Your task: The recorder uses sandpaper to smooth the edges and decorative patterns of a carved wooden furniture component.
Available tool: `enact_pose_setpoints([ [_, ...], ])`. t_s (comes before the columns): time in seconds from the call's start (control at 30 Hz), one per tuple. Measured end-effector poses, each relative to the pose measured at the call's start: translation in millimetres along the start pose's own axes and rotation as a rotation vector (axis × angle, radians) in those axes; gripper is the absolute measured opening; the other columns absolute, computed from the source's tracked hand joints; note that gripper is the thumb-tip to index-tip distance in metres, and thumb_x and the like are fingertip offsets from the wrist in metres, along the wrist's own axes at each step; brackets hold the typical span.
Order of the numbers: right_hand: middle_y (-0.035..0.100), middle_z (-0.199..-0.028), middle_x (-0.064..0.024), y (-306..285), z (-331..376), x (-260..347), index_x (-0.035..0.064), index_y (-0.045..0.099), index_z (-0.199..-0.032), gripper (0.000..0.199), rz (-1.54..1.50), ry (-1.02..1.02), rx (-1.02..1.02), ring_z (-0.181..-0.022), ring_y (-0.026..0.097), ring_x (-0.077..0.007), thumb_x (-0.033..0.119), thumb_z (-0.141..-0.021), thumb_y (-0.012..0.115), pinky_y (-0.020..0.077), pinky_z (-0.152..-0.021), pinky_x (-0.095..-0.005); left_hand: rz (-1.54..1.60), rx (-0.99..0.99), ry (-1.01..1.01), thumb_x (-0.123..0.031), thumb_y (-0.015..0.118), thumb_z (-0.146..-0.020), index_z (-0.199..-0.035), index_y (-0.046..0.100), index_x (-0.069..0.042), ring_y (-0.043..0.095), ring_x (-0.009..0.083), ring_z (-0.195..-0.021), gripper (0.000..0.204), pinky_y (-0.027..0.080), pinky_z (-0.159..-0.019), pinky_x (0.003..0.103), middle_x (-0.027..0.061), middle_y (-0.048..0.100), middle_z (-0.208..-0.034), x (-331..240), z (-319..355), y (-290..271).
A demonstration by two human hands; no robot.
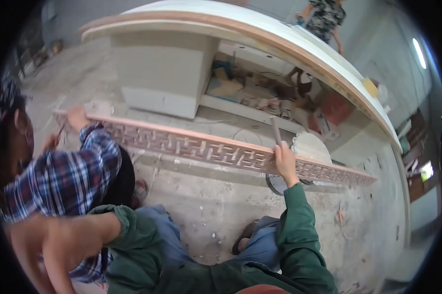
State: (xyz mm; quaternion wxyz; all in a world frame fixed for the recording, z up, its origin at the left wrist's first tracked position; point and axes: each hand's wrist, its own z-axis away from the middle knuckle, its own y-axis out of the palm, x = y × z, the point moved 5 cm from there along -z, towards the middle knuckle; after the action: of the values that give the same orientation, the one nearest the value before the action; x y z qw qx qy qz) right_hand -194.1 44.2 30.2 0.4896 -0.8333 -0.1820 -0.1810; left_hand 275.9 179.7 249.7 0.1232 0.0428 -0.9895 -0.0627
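Note:
A long, narrow wooden lattice panel (196, 147) with a geometric cut-out pattern and a pink-brown top edge stretches across in front of me. My right hand (285, 159) is closed around a thin grey stick (274, 128) that points upward, and it lies against the panel's top edge. Low on the left, my left hand (49, 240) is near the camera and blurred. Its fingers extend down toward the dark rim, fingertips cut off, with nothing visible in them. Beside it crouches a person in a plaid shirt (69, 171), whose hand (76, 117) touches the panel's left end.
Beyond the panel stands a large white table (157, 73) with a curved-looking wooden edge and a shelf of scraps (260, 90) underneath. A pale round disc (311, 147) stands behind the panel. Another person (326, 19) is at the far side. An orange-ended cable (342, 218) lies on the floor.

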Motion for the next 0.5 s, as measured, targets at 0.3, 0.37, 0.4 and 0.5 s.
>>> enact_pose_setpoints([
  [0.3, 0.058, -0.069, -0.0238, 20.2, -11.3, -6.0, 0.0043, 0.051, -0.083, 0.026, 0.037, -0.077, -0.055, -0.069, 0.056, -0.0475, 0.028, -0.095, 0.048, 0.0405, -0.061, -0.0548, -1.487, -0.009, -1.378, -0.022, 0.073, -0.080, -0.099, 0.063, -0.004, 0.056, 0.0119, -0.061, 0.028, 0.044, -0.057, 0.027, 0.0020, 0.060, -0.069, 120.8, 111.1, -171.3],
  [0.37, 0.058, -0.067, -0.0226, 19.4, -13.0, 0.9, 0.0043, 0.050, -0.083, 0.026, -0.006, -0.076, -0.041, -0.067, 0.056, -0.0468, 0.027, -0.095, 0.048, 0.0408, -0.059, -0.0532, -1.658, 0.378, -1.472, -0.026, 0.073, -0.079, -0.108, 0.061, -0.006, 0.061, 0.0237, -0.068, 0.037, 0.048, -0.062, 0.034, 0.0118, 0.062, -0.076, 134.2, 162.2, -176.6],
  [0.4, 0.058, -0.066, -0.0219, 19.1, -14.6, 3.6, 0.0044, 0.049, -0.083, 0.025, -0.032, -0.098, -0.031, -0.066, 0.056, -0.0465, 0.026, -0.095, 0.049, 0.0411, -0.058, -0.0524, -1.665, 0.493, -1.532, -0.029, 0.073, -0.078, -0.113, 0.059, -0.006, 0.062, 0.0288, -0.074, 0.044, 0.049, -0.065, 0.039, 0.0140, 0.064, -0.080, 139.4, 189.3, -176.9],
  [0.5, 0.057, -0.066, -0.0206, 20.2, -12.9, -0.1, 0.0050, 0.048, -0.082, 0.024, -0.019, -0.085, -0.016, -0.066, 0.056, -0.0452, 0.025, -0.095, 0.049, 0.0401, -0.059, -0.0531, -1.594, 0.662, -1.707, -0.032, 0.075, -0.074, -0.112, 0.052, 0.000, 0.065, 0.0378, -0.085, 0.054, 0.051, -0.072, 0.046, 0.0182, 0.067, -0.087, 154.1, 251.0, -167.7],
])
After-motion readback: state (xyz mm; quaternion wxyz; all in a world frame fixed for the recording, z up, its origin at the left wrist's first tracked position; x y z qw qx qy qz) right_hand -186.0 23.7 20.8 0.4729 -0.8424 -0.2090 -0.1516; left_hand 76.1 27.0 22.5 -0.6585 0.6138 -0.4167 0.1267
